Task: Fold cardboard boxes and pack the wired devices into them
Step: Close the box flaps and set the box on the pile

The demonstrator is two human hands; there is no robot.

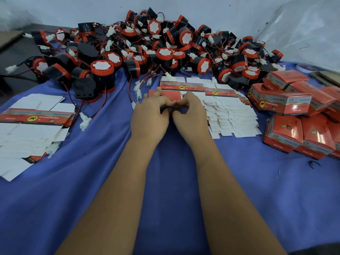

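Note:
My left hand [150,116] and my right hand [190,113] meet at the middle of the table, fingers curled around a red cardboard box [170,96] that they mostly hide. A dark edge shows between the palms; I cannot tell whether a device is inside. A big heap of black-and-red wired devices [147,50] with white connectors fills the back of the table, beyond both hands.
A blue cloth [165,181] covers the table. Flat unfolded boxes lie in a stack at the left [31,126] and a fanned row right of my hands [231,116]. Several closed red boxes [294,116] are piled at the right. A pale wall stands behind.

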